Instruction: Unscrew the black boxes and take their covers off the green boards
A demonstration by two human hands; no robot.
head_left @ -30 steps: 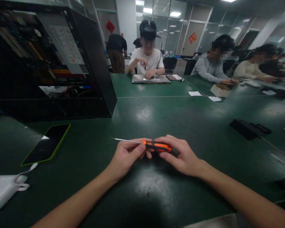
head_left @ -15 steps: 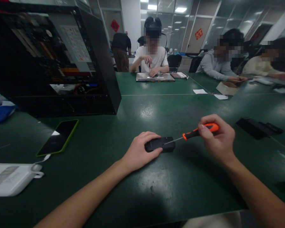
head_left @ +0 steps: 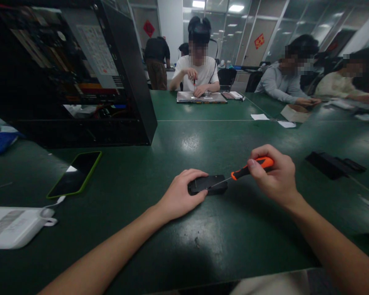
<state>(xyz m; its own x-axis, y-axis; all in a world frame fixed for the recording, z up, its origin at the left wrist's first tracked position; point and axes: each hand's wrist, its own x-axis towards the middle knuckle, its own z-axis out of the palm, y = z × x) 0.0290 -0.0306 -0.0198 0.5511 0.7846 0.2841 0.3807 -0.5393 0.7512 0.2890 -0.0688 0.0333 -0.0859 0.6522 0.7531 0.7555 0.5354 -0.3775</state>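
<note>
A small black rectangular box (head_left: 217,184) lies on the green table. My left hand (head_left: 184,190) grips its left end, thumb along the near side and fingers over the far side. In my right hand (head_left: 275,174) is a screwdriver (head_left: 243,172) with an orange and black handle. Its thin shaft slants down to the left, and the tip is at the top face of the box near my left thumb. Whether the tip presses on the box or sits in a gap, I cannot tell.
An opened black computer case (head_left: 132,82) stands at the left. Before it lie a phone (head_left: 75,174) in a green case and a white power bank (head_left: 17,227) joined by cable. Black parts (head_left: 332,164) lie at the right. Across the table, a person (head_left: 198,67) works on a flat panel (head_left: 184,97).
My right hand and the screwdriver have moved left, the tip shifting across the box toward my left thumb. The left hand keeps its hold. The view has tilted slightly.
</note>
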